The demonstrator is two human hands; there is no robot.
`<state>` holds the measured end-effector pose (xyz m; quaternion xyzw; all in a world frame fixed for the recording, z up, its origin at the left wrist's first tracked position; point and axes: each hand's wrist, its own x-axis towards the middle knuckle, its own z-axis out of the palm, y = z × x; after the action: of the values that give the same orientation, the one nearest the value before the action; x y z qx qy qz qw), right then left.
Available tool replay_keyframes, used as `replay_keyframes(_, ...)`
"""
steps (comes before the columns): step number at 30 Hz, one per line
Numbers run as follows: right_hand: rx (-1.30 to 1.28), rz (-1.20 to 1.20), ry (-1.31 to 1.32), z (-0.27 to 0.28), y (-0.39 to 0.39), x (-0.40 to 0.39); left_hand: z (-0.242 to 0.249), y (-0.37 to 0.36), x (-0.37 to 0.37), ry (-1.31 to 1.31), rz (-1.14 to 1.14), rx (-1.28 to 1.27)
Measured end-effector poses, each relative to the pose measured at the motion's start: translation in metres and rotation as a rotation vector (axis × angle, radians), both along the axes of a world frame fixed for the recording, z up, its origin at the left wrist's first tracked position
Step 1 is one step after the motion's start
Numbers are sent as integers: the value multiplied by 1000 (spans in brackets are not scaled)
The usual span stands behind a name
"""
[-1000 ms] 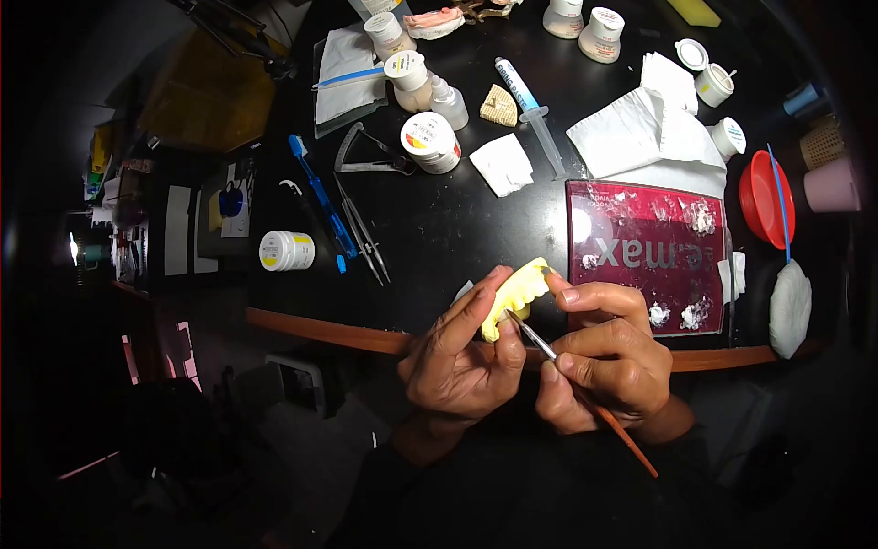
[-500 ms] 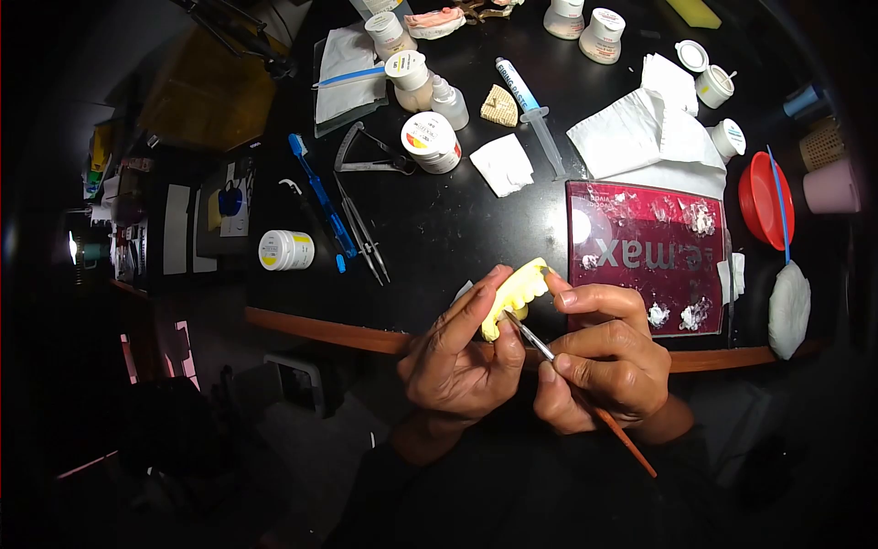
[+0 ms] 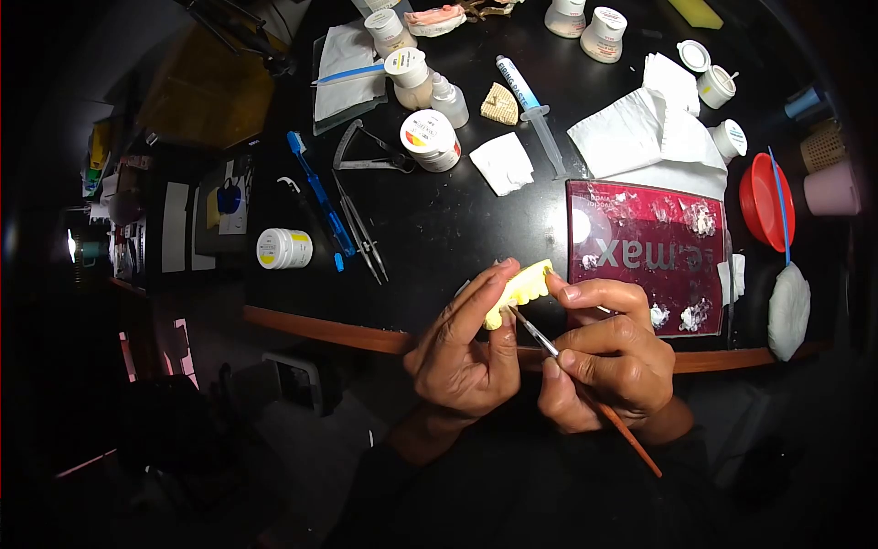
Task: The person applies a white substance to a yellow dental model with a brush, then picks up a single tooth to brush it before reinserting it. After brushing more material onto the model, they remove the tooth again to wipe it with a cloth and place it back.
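Observation:
Between the fingers and thumb of my left hand [image 3: 468,352] is a yellow dental model [image 3: 524,288] with a row of tooth shapes. My right hand [image 3: 615,366] pinches a fine paintbrush [image 3: 622,430] with a reddish-brown handle and a metal ferrule. The brush tip is at the model's lower left part, close to my left thumb; whether it touches cannot be made out. My right index finger reaches the model's right end. Just beyond my right hand lies a dark red e.max mixing slab [image 3: 585,274] with dabs of white paste.
Left on the black bench are tweezers [image 3: 361,229], a blue toothbrush [image 3: 320,192], a caliper [image 3: 366,160] and a white jar [image 3: 284,249]. Farther back are a firing paste syringe [image 3: 535,114] and a lidded jar [image 3: 430,140]. A red bowl [image 3: 764,201] stands at right.
The yellow model has tilted slightly in my left hand, showing its teeth at a different angle. The brush tip has shifted a little up; my right hand keeps its grip.

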<state>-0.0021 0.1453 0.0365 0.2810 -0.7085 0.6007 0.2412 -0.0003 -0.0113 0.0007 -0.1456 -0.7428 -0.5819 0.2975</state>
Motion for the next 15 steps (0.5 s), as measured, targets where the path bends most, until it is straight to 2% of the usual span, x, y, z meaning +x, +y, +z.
replay_keyframes(15, 44, -22, 15, 0, -1, -1, 2, 2, 1, -27, 8, 36)
